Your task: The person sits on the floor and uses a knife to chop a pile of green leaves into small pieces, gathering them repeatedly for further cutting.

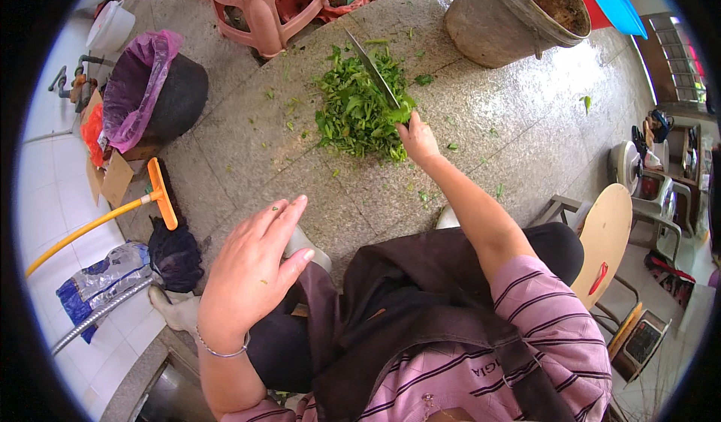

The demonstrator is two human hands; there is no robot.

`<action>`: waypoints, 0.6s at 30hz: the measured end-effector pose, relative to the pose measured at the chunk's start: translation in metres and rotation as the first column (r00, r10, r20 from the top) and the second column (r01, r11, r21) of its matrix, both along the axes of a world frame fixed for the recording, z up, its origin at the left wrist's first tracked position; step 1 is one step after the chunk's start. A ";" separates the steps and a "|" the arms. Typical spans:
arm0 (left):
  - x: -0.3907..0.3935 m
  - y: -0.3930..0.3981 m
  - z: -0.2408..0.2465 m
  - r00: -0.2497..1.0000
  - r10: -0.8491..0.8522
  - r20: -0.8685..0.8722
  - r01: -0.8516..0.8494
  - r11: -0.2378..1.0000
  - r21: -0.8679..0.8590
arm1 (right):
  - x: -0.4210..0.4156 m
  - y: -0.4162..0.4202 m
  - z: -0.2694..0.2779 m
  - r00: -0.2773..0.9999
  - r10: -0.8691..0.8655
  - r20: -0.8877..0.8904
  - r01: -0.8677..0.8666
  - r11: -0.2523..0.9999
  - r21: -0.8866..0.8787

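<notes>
My right hand (418,139) grips the handle of a long-bladed knife (374,73); its blade points up and to the left over a heap of chopped leafy greens (355,106) on the stone floor. Some bright green leaves lie against the blade near my fingers. Raised in front of me at the lower left, my left hand (262,253) holds nothing, with its thumb spread from the fingers and small green bits stuck to the skin. Scattered leaf scraps surround the heap.
A black bin (179,92) with a purple bag stands left, near an orange floor squeegee (162,194). Beyond the heap are a pink plastic stool (265,13) and a large dirty bucket (495,22). To the right is a round wooden stool seat (605,242).
</notes>
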State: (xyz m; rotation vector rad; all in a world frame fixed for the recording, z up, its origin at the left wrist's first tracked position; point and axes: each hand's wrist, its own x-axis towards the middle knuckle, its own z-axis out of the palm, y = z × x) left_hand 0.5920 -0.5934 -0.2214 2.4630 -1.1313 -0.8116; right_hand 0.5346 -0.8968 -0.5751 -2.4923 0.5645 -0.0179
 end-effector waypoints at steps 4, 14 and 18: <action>0.000 -0.001 0.002 1.000 -0.013 0.004 0.013 1.000 0.023 | 0.027 0.006 0.065 0.970 -0.007 0.241 -0.025 0.991 0.129; 0.004 -0.007 0.002 1.000 0.005 -0.025 -0.005 0.999 0.033 | 0.007 0.015 0.013 0.990 0.104 -0.092 -0.098 0.993 0.069; 0.004 -0.014 0.004 1.000 0.000 -0.004 0.000 0.999 0.038 | 0.031 0.010 0.059 0.955 0.077 0.285 -0.098 0.993 0.060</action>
